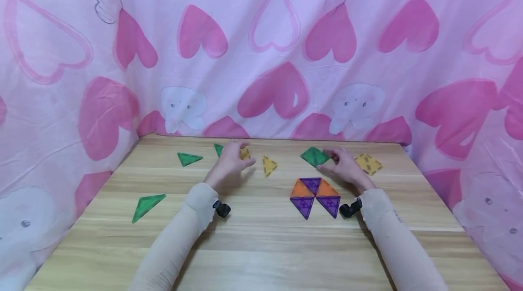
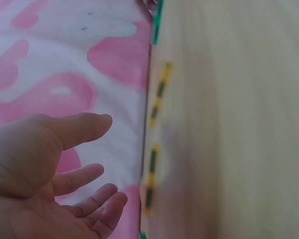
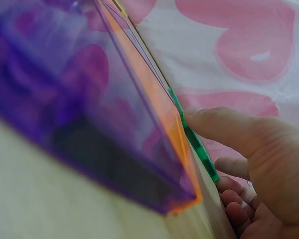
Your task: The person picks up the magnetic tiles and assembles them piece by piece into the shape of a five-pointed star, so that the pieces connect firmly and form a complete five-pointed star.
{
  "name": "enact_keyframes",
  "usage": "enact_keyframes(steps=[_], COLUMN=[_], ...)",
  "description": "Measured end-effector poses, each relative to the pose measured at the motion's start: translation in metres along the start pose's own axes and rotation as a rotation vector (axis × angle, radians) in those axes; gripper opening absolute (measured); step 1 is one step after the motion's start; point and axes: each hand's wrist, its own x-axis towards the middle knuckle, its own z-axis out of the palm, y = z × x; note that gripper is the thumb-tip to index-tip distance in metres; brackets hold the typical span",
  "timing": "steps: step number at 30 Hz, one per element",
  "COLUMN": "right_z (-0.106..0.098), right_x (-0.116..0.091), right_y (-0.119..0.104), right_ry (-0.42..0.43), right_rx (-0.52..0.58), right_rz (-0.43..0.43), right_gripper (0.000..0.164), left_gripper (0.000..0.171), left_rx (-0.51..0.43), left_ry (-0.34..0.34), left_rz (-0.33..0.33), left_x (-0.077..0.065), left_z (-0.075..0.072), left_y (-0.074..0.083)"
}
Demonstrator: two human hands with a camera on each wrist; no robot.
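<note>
My left hand point(image 1: 230, 159) hovers with relaxed fingers above the far part of the table, the thumb spread from them. Under it is a partly hidden yellow triangle tile point(image 1: 244, 153), and another yellow triangle tile point(image 1: 268, 165) lies to its right. A green triangle tile point(image 1: 218, 149) peeks out behind its left side. My right hand point(image 1: 343, 166) has its thumb and fingers at the right corner of a flat green diamond of magnetic tiles point(image 1: 313, 157). In the right wrist view, the thumb point(image 3: 214, 127) meets the green edge point(image 3: 202, 154), with curled fingers at its other end.
Purple and orange triangle tiles point(image 1: 313, 186) form a partial hexagon in front of my right hand. A yellow tile shape point(image 1: 369, 164) lies to that hand's right. Two green triangles point(image 1: 189, 159) point(image 1: 148, 207) lie on the left. A pink heart-patterned curtain point(image 1: 269, 91) borders the wooden table point(image 1: 261, 245).
</note>
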Motion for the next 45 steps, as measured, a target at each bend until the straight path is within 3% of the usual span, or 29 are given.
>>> enact_keyframes(steps=[6, 16, 20, 24, 28, 35, 45], right_z=[-0.007, -0.013, -0.013, -0.008, 0.002, 0.036, 0.076], right_x=[-0.001, -0.002, -0.004, -0.003, 0.003, 0.02, 0.03], right_y=[0.003, 0.004, -0.014, -0.042, -0.072, -0.102, -0.13], right_ry=[0.004, -0.027, -0.009, 0.016, 0.025, -0.02, -0.137], right_rx=[-0.002, 0.062, 0.126, 0.143, 0.167, 0.203, 0.167], right_rz=[-0.001, 0.024, 0.012, -0.05, -0.119, -0.181, -0.108], right_gripper=[0.089, 0.094, 0.096, 0.091, 0.086, 0.084, 0.091], left_gripper=[0.07, 0.05, 0.045, 0.061, 0.079, 0.074, 0.075], left_rx=[0.06, 0.026, 0.014, 0.002, 0.023, 0.073, 0.052], left_ry=[-0.008, -0.063, -0.056, -0.051, -0.073, -0.085, -0.093], left_rz=[-0.004, -0.047, -0.055, -0.079, -0.101, -0.066, -0.084], left_x=[0.0, 0.002, 0.001, 0.001, 0.002, 0.002, 0.003], left_z=[-0.003, -0.001, -0.001, 0.001, 0.005, 0.006, 0.005], left_y=[-0.01, -0.017, -0.018, -0.02, -0.023, -0.024, -0.022])
